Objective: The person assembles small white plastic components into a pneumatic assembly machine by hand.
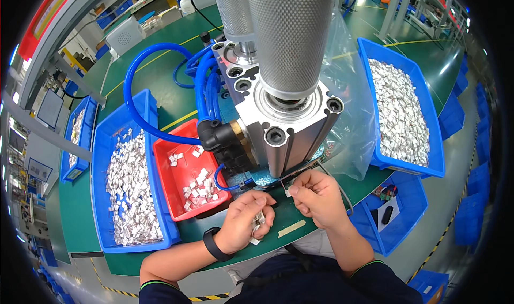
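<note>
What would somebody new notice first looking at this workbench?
First, the big metal pneumatic press at centre, with two knurled cylinders on top and blue air hoses looping off its left side. Next, the bins of small silvery parts: a blue bin and a red bin on the left, another heaped blue bin on the right. Below the press, the left hand holds a bunch of parts while the right hand pinches one at the press's base.
</note>
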The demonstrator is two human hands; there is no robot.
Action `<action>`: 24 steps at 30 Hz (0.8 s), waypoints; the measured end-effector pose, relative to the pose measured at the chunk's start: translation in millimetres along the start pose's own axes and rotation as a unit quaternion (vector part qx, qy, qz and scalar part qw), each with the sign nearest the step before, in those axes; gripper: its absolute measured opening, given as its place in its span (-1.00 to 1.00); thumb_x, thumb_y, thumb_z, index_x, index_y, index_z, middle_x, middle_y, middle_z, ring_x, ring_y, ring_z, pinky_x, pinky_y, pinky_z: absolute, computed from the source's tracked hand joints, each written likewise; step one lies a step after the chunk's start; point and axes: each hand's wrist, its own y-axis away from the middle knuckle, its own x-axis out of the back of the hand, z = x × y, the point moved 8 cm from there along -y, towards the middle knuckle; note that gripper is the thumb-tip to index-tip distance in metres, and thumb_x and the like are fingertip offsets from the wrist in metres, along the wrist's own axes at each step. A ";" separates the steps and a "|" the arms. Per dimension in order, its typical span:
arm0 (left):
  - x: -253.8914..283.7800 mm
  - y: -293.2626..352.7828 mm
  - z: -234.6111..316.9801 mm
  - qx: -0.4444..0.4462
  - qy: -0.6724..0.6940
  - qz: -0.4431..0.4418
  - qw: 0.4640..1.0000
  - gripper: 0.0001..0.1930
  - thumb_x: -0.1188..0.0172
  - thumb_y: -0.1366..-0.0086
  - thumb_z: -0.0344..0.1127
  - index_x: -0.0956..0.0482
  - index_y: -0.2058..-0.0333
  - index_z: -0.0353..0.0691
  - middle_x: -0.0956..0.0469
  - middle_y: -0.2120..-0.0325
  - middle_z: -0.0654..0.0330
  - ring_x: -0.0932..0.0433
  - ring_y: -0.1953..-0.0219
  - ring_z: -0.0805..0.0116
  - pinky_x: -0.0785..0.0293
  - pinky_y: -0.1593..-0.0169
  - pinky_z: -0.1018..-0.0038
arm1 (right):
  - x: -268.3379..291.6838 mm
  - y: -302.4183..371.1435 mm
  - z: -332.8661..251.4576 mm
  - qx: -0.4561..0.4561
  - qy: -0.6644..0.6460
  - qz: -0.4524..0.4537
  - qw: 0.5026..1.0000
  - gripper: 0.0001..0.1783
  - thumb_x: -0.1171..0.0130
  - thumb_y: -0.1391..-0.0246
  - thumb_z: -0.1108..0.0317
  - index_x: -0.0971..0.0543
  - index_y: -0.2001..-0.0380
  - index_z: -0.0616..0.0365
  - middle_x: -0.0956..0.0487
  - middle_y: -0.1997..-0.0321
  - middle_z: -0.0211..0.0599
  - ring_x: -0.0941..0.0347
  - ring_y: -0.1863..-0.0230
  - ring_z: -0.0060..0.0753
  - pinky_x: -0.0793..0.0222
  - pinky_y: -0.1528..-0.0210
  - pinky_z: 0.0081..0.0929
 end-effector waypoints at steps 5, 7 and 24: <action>0.2 -0.1 1.2 -0.006 -0.008 -0.003 1.000 -0.71 0.20 -0.41 -0.20 -0.36 0.20 -0.34 -0.43 0.60 0.09 -0.20 0.77 0.51 -0.09 0.69 0.61 | -0.9 3.3 0.7 0.004 -0.002 -0.016 1.000 -0.90 -0.16 -0.03 0.50 -0.43 0.45 0.21 -0.45 0.62 -0.38 -0.24 0.73 -0.74 -0.02 0.73 -0.77; -0.5 -0.6 1.4 -0.004 -0.001 -0.006 1.000 -0.69 0.22 -0.41 -0.18 -0.35 0.20 -0.34 -0.44 0.60 0.08 -0.20 0.78 0.51 -0.11 0.69 0.61 | -2.6 3.0 1.8 0.003 -0.013 -0.027 1.000 -0.93 -0.09 -0.03 0.53 -0.40 0.43 0.19 -0.48 0.57 -0.27 -0.29 0.72 -0.69 -0.02 0.77 -0.76; -3.5 -0.4 4.4 -0.011 -0.048 0.002 0.999 -0.65 0.24 -0.41 -0.15 -0.26 0.01 -0.29 -0.44 0.56 0.06 -0.27 0.73 0.51 -0.12 0.68 0.63 | -34.5 8.4 14.4 0.011 0.158 -0.105 0.982 -0.78 -0.19 -0.04 0.47 -0.52 0.21 0.30 -0.53 0.54 -0.35 -0.42 0.56 -0.65 -0.25 0.50 -0.75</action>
